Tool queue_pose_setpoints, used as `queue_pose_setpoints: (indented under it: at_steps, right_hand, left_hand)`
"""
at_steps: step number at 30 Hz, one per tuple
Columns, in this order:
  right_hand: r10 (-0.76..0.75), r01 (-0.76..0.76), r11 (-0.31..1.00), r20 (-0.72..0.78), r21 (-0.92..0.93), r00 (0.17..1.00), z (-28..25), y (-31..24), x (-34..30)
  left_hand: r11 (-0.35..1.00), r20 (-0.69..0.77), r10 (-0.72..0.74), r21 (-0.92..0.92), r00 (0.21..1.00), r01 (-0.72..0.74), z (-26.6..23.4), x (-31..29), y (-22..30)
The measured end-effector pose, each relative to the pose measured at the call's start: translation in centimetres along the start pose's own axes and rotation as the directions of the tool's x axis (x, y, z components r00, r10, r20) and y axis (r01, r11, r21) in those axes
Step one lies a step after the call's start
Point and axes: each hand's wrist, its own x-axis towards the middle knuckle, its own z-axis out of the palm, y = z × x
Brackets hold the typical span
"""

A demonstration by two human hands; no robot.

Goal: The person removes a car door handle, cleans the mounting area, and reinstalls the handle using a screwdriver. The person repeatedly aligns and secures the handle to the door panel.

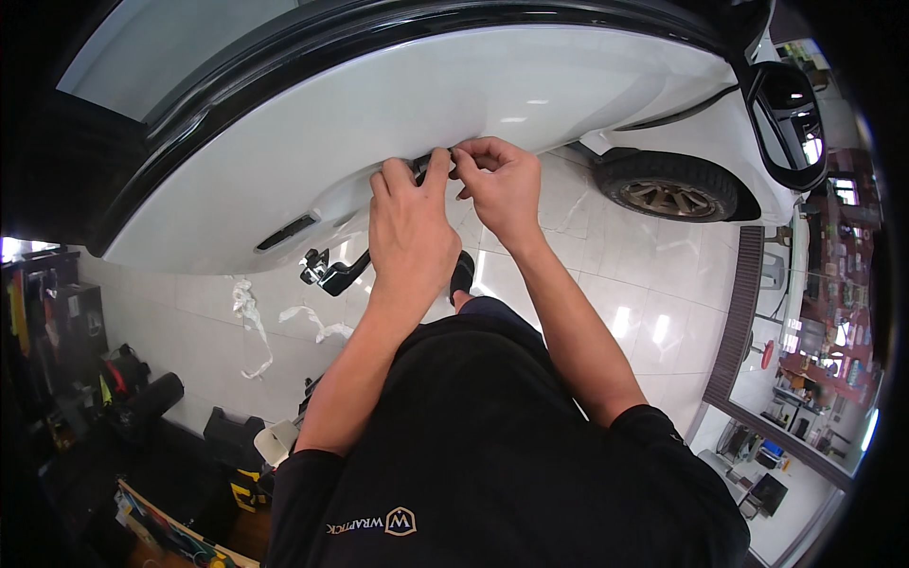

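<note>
In front of me is a white car door (pixel 284 170) with a dark slot (pixel 287 231) in its outer skin. My left hand (pixel 409 222) is bent over a black door handle (pixel 346 275), whose chrome-tipped end hangs out from the door, below the slot. The handle's middle is hidden behind this hand, and dark material shows between its fingertips. Touching the same spot from the right, my right hand (pixel 502 185) is closed in a pinch near the left fingertips. What it pinches is small and dark, and I cannot make it out.
White crumpled strips (pixel 248 312) lie on the tiled floor (pixel 606 275). A front wheel (pixel 668 186) and black side mirror (pixel 788 123) are on the right. Black bags and cases (pixel 232 435) stand at lower left. A dark floor grating (pixel 737 312) runs along the right.
</note>
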Motion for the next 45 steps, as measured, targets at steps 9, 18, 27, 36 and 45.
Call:
queue_pose_setpoints:
  at_steps: [9, 18, 27, 36, 45]
  right_hand:
    - [-0.113, 0.109, 0.985, -0.022, -0.133, 0.993, 0.1, 0.4, 0.2]
    - [-0.147, 0.139, 0.984, -0.063, -0.115, 0.987, 0.3, 1.0, 0.1]
    - [-0.171, 0.170, 0.984, -0.015, -0.061, 0.985, -0.1, 1.3, 0.5]
    - [-0.244, 0.243, 0.968, 0.004, 0.060, 0.970, -0.3, 2.6, 0.7]
    - [-0.495, 0.483, 0.865, -0.070, -0.136, 0.866, 0.3, 2.3, 0.8]
  left_hand:
    - [1.000, -0.033, 0.016, 0.006, 0.999, -0.016, 0.2, 0.0, -0.1]
    - [1.000, -0.038, 0.008, 0.011, 0.999, -0.008, 0.2, 0.0, 0.1]
    - [0.999, -0.017, -0.034, -0.031, 0.999, 0.034, 0.0, 0.0, 0.4]
    - [0.999, -0.033, -0.032, -0.034, 0.999, 0.031, 0.0, 0.1, 0.8]
    - [0.995, -0.004, -0.091, -0.042, 0.996, 0.091, -0.1, 0.1, 1.1]
